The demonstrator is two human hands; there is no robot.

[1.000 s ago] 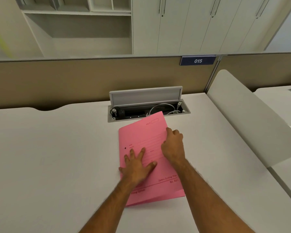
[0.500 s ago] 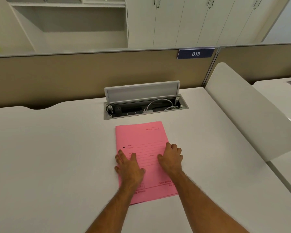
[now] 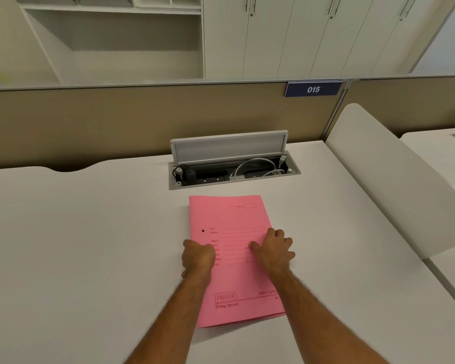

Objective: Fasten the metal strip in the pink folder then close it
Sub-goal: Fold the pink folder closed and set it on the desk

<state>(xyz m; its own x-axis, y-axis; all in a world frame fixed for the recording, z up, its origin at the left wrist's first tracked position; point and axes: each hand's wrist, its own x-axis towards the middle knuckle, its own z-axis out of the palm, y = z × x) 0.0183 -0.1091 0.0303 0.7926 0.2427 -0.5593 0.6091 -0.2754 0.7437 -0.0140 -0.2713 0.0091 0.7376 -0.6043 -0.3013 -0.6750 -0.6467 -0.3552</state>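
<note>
The pink folder [image 3: 230, 219] lies closed and flat on the white desk, printed cover up, spine to the left. My left hand [image 3: 198, 257] is curled into a loose fist at the folder's left edge, knuckles on the spine. My right hand [image 3: 272, 249] rests palm down on the cover near the right edge, fingers bent and slightly spread. The metal strip is hidden inside; only a small dark hole [image 3: 203, 230] shows on the cover.
An open cable box [image 3: 234, 172] with its lid raised sits in the desk just beyond the folder. A beige partition [image 3: 142, 122] with a "015" sign [image 3: 313, 89] stands behind. A white divider panel [image 3: 394, 179] slopes along the right.
The folder went from skewed with its cover slightly lifted to straight and flat. My left hand slid to the left edge and curled from flat into a fist; my right hand stayed on the cover.
</note>
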